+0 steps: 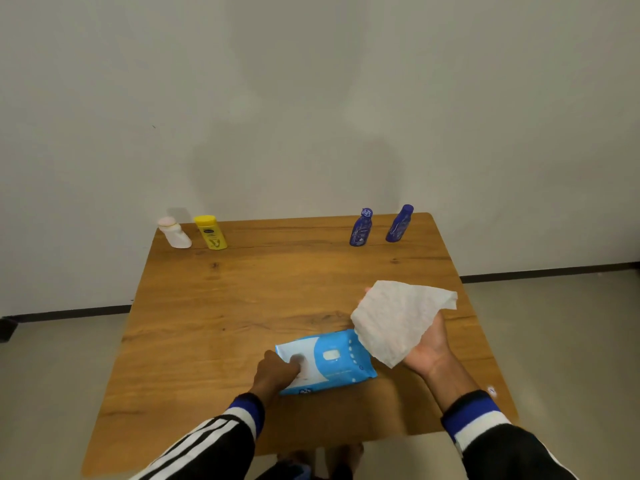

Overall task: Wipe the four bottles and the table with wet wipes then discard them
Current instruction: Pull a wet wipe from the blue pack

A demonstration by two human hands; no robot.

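Little print here is sharp enough for me to read. The wipes pack (327, 362) shows white lettering near its lower left corner, too blurred to make out. The yellow bottle (210, 232) and the two blue bottles (361, 227) (399, 224) carry labels, all illegible.

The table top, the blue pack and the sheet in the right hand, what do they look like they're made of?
The table: wood or a wood-look laminate, matt, with grain lines and dark knots; which of the two cannot be told. The blue pack: soft plastic film, slightly glossy, creased under the left hand. The sheet held by the right hand: thin nonwoven cloth or paper, white, limp, with a fine embossed texture.
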